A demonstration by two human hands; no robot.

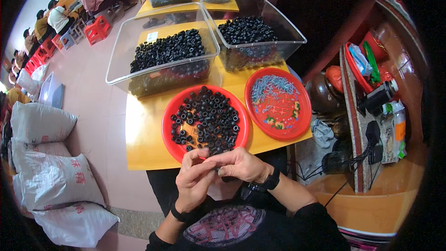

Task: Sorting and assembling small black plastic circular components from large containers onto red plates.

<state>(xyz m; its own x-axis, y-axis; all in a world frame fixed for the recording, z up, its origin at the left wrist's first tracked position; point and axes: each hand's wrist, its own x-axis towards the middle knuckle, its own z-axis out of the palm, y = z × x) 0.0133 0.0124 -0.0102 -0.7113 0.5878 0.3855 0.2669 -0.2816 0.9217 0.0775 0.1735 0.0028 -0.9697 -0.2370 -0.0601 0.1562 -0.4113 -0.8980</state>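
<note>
My left hand [194, 179] and my right hand [244, 165] meet at the near rim of a red round tray [169, 146]. Their fingertips are pinched together around something small and dark, mostly hidden by the fingers. Many small black ring-shaped parts [218, 118] lie loose in the tray just beyond my hands. To its right, a second red tray [304, 123] with a printed pattern holds a scatter of tiny bluish-grey pieces [274, 88].
Two clear plastic bins, a left one [118, 67] and a right one [290, 42], hold heaps of black parts on the yellow table [144, 151]. White sacks [60, 181] are stacked at left. A cluttered shelf [353, 158] stands at right. Other people sit at far left.
</note>
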